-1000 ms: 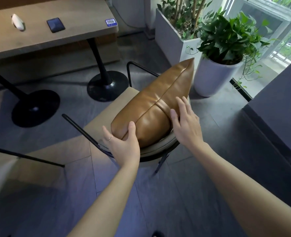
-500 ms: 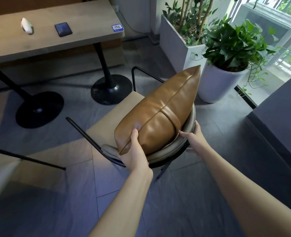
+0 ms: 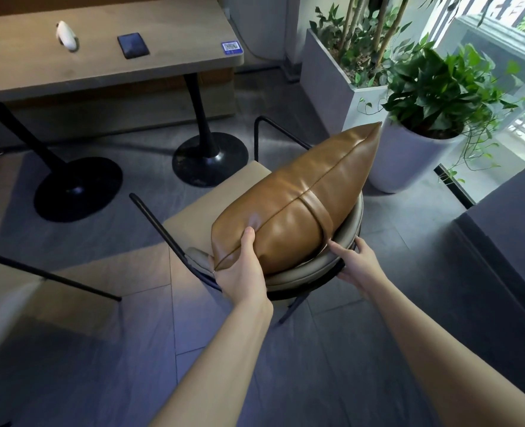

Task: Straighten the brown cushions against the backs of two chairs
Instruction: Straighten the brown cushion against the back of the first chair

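Note:
A brown leather cushion (image 3: 301, 198) stands on edge on a beige chair (image 3: 215, 192), leaning along the chair's curved padded back (image 3: 326, 266). My left hand (image 3: 242, 269) grips the cushion's near corner, thumb pressed on its top seam. My right hand (image 3: 356, 263) holds the rim of the chair back just behind the cushion, its fingers curled over the black frame. A second beige chair (image 3: 5, 306) shows partly at the left edge; no cushion is visible on it.
A wooden table (image 3: 101, 63) on black pedestal bases (image 3: 210, 158) stands beyond the chair, with a white object (image 3: 66, 36) and a dark phone (image 3: 132, 45) on it. A white potted plant (image 3: 409, 155) and a rectangular planter (image 3: 341, 72) stand at the right. A dark wall (image 3: 511, 229) is close right.
My right hand left the cushion's top and dropped to the chair back's rim. My left hand shifted to pinch the cushion's near corner. The cushion now stands a little more upright.

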`<state>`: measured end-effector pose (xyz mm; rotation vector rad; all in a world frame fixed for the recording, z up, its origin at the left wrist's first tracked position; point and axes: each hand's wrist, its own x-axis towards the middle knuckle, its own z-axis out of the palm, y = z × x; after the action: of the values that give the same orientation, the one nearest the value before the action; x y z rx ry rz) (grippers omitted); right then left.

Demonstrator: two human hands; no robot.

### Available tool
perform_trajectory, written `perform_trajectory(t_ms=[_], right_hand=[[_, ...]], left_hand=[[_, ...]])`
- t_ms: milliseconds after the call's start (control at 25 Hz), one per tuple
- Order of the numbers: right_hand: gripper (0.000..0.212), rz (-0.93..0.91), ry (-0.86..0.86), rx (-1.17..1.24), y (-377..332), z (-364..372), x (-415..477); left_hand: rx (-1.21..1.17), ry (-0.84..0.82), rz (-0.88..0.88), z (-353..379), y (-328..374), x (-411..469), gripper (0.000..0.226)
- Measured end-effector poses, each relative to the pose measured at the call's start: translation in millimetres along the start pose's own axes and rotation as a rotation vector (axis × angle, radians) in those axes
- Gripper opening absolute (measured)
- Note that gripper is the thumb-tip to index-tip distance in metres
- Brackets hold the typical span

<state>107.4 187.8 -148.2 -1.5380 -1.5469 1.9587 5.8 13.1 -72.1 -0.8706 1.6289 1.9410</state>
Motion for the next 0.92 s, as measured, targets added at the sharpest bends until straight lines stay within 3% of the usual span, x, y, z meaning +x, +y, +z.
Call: perform_trajectory(t_ms=[80,200,280,440,560,600,720,920], right_hand=[[0.062,0.002,-0.001,-0.009,-1,12,2],[0.034,-0.011,-0.01,-0.007,-2,30,6],[0.033,-0.015,-0.018,-0.002,-4,45,8],[0.082,-0.021,-0.014,0.014,-6,81,13],[0.095,-0.041,-0.009,0.021,-10,107,19],[0.094,-0.046,-0.012,0.021,-12,116,21],[0.063,-0.043,-0.03,0.02,-18,147,28],[0.076,-0.064,-0.008,0.043,-23,174,35]], left_hand=[[0.028,0.007,0.005,-3,10,11,0.09],[0.07,0.024,0.052,-7,26,28,0.09],[0.102,0.04,0.065,-10,40,40,0.096],[0.122,0.027,0.079,-14,74,63,0.11],[0.13,0.015,0.061,-16,100,81,0.099],[0.135,0.007,0.051,-16,110,87,0.098],[0.145,0.021,0.071,-18,139,109,0.105],[0.171,0.023,0.073,-15,164,135,0.113]])
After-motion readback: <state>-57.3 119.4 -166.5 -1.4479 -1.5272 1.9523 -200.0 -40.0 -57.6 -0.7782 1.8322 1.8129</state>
